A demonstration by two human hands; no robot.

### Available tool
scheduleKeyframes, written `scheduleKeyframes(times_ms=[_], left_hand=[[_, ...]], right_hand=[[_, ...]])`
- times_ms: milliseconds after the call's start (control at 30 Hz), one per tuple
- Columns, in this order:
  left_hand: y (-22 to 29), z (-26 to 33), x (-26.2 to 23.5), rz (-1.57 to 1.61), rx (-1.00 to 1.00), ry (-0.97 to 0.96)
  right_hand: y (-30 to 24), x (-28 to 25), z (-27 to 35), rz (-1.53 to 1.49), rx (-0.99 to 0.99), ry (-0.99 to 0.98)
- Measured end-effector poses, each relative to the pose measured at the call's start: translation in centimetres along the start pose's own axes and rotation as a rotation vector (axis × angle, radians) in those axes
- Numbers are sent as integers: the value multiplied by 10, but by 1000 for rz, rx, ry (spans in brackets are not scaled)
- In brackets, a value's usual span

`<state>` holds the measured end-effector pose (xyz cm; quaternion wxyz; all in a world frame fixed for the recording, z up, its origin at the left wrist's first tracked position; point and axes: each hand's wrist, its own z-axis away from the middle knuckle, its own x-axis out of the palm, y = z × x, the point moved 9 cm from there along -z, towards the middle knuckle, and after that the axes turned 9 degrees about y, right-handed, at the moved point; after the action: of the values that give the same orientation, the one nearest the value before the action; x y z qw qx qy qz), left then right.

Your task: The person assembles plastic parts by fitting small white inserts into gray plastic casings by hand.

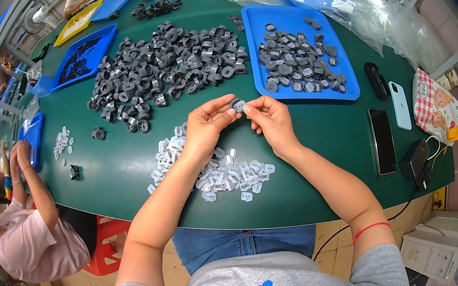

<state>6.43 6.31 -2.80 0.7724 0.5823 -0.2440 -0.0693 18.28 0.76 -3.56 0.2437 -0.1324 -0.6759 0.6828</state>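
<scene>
Between both hands, above the table's middle, is a small dark grey plastic part (237, 105) with a pale piece on its face. My left hand (209, 123) pinches it from the left. From the right, the fingertips of my right hand (271, 123) close on the same part. Under and beside my left forearm lies a loose pile of small whitish plastic pieces (234, 175). Farther off spreads a large heap of dark grey ring-shaped parts (170, 63). A blue tray (349, 74) at the right holds grey parts, several with pale inserts.
Clear plastic bags (363, 10) lie at the far right. A dark phone (382, 141), a light blue phone (400, 105), a black case (376, 81) and a patterned pouch (436, 103) line the right side. Another person (41, 230) works at the left, near a small blue tray (34, 136).
</scene>
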Motion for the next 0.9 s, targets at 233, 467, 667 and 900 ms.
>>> scheduleKeyframes(times_ms=[233,467,667,900], left_hand=[[-3,1,2,36,66,7],[1,2,3,-1,123,16],[4,3,4,14,159,17],[3,5,4,-12,174,29]], right_hand=[[-3,2,4,-52,16,50],[-10,-5,2,-158,-4,126],[-38,-8,7,134,-401,165],[-48,-4,13,377,-540,219]])
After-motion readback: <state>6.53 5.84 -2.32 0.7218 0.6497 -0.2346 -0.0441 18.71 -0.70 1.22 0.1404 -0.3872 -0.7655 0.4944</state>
